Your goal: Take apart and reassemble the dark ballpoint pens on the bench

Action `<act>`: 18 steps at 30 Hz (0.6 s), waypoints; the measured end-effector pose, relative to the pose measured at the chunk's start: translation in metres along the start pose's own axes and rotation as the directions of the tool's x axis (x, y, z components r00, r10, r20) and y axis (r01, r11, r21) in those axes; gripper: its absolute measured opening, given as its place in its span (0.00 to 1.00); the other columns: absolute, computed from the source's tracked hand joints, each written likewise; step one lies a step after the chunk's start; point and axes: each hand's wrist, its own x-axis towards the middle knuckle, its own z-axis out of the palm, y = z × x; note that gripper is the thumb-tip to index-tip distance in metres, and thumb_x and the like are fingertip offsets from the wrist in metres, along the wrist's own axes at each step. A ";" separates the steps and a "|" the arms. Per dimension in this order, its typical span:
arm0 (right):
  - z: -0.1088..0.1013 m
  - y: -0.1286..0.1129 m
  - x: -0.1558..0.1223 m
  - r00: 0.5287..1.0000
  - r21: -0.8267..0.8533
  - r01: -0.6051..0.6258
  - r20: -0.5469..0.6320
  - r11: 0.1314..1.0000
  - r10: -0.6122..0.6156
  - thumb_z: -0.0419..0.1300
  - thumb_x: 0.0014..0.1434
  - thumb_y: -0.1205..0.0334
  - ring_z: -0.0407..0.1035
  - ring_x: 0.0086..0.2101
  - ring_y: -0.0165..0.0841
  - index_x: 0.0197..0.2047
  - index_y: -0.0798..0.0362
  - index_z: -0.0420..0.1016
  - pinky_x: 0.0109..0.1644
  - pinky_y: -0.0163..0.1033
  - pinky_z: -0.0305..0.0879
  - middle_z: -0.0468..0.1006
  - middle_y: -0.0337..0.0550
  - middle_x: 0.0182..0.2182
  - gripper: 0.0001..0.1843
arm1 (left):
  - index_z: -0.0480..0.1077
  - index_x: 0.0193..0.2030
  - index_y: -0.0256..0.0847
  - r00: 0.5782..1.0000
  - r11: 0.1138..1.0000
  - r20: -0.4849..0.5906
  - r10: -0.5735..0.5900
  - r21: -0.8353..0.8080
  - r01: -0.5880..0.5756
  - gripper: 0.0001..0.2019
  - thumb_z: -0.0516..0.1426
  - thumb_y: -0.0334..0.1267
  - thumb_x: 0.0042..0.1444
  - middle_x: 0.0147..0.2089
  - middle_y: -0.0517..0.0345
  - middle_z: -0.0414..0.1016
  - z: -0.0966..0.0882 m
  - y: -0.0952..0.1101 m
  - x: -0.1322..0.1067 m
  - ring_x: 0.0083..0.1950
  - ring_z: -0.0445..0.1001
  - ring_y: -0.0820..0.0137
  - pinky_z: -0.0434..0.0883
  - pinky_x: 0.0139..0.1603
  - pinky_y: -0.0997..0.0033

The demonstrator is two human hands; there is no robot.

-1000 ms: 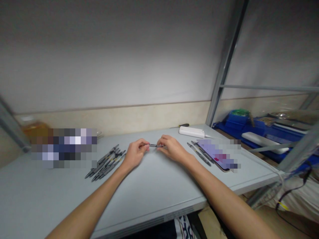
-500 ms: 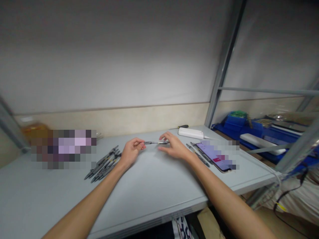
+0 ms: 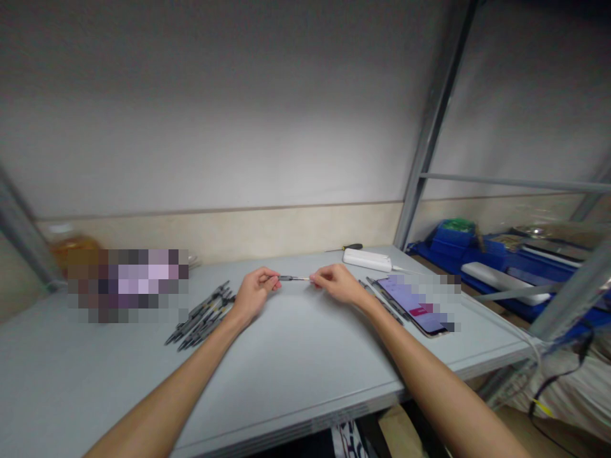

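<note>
My left hand (image 3: 255, 294) and my right hand (image 3: 335, 282) hold a thin grey pen (image 3: 294, 278) level between them, a little above the grey table (image 3: 296, 362). Each hand pinches one end with closed fingers. A heap of several dark grey pens (image 3: 203, 315) lies on the table just left of my left hand. Two more pens (image 3: 382, 294) lie to the right of my right hand, beside a phone (image 3: 414, 304).
A white power strip (image 3: 367, 259) lies at the back of the table, with a dark-handled tool (image 3: 352, 247) behind it. A slanted metal post (image 3: 424, 152) rises at the table's right rear corner. Blue bins (image 3: 458, 236) and cables (image 3: 558, 375) fill the right side.
Half a second ago my right hand had opened and slackened off the pen. Now it pinches the pen's right end again. The left hand kept its hold throughout.
</note>
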 end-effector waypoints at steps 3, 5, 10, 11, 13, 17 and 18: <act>0.001 0.004 0.001 0.998 0.048 0.002 -0.057 0.999 0.000 0.59 0.51 0.55 0.62 0.25 0.26 0.33 0.58 0.73 0.31 0.31 0.57 0.72 0.38 0.25 0.13 | 0.68 0.30 0.36 1.000 1.000 0.003 -0.018 0.001 0.018 0.14 0.59 0.46 0.43 0.23 0.58 0.72 0.001 0.003 -0.001 0.27 0.70 0.71 0.66 0.33 0.70; 0.002 0.005 0.002 0.994 0.107 0.019 -0.108 0.994 -0.008 0.62 0.47 0.55 0.63 0.28 0.27 0.37 0.57 0.72 0.33 0.31 0.59 0.73 0.40 0.30 0.16 | 0.68 0.30 0.36 1.000 1.000 -0.006 -0.019 -0.006 0.019 0.15 0.59 0.47 0.43 0.23 0.58 0.72 0.001 0.004 -0.001 0.27 0.70 0.71 0.66 0.33 0.70; 0.001 0.001 0.002 0.995 0.206 -0.095 0.006 0.974 0.095 0.48 0.57 0.48 0.64 0.23 0.27 0.27 0.59 0.72 0.31 0.32 0.60 0.72 0.41 0.22 0.23 | 0.68 0.30 0.36 0.999 0.999 -0.032 -0.001 -0.039 -0.001 0.15 0.59 0.48 0.42 0.23 0.58 0.72 -0.001 0.000 0.000 0.27 0.69 0.72 0.65 0.33 0.71; 0.000 0.000 0.002 0.994 0.217 -0.112 0.030 0.970 0.108 0.47 0.58 0.49 0.63 0.22 0.27 0.25 0.59 0.71 0.30 0.32 0.60 0.71 0.41 0.20 0.24 | 0.68 0.30 0.36 0.999 0.999 -0.035 0.000 -0.042 -0.001 0.15 0.59 0.47 0.43 0.23 0.58 0.72 -0.001 0.000 0.000 0.27 0.69 0.72 0.65 0.33 0.71; 0.000 -0.001 0.002 0.995 0.242 -0.100 0.021 0.965 0.098 0.52 0.56 0.51 0.64 0.23 0.27 0.27 0.59 0.72 0.30 0.32 0.60 0.71 0.40 0.21 0.20 | 0.68 0.30 0.36 0.999 0.999 -0.032 -0.003 -0.043 0.002 0.14 0.59 0.46 0.43 0.23 0.59 0.72 -0.002 -0.001 0.001 0.26 0.69 0.72 0.65 0.33 0.71; -0.001 0.001 0.003 0.998 0.279 -0.024 -0.056 0.960 0.041 0.61 0.47 0.55 0.66 0.28 0.28 0.36 0.58 0.72 0.32 0.32 0.61 0.74 0.42 0.29 0.16 | 0.68 0.30 0.36 0.999 0.999 -0.028 -0.024 -0.044 0.023 0.14 0.59 0.46 0.43 0.22 0.59 0.72 -0.001 0.002 0.000 0.26 0.69 0.72 0.65 0.32 0.71; 0.000 0.001 0.003 0.997 0.291 -0.030 -0.055 0.956 0.048 0.60 0.48 0.54 0.66 0.27 0.28 0.37 0.58 0.72 0.32 0.32 0.61 0.74 0.42 0.29 0.17 | 0.68 0.29 0.36 0.999 0.999 -0.030 -0.027 -0.041 0.026 0.14 0.59 0.46 0.42 0.22 0.59 0.72 -0.001 0.003 0.000 0.26 0.69 0.72 0.65 0.32 0.71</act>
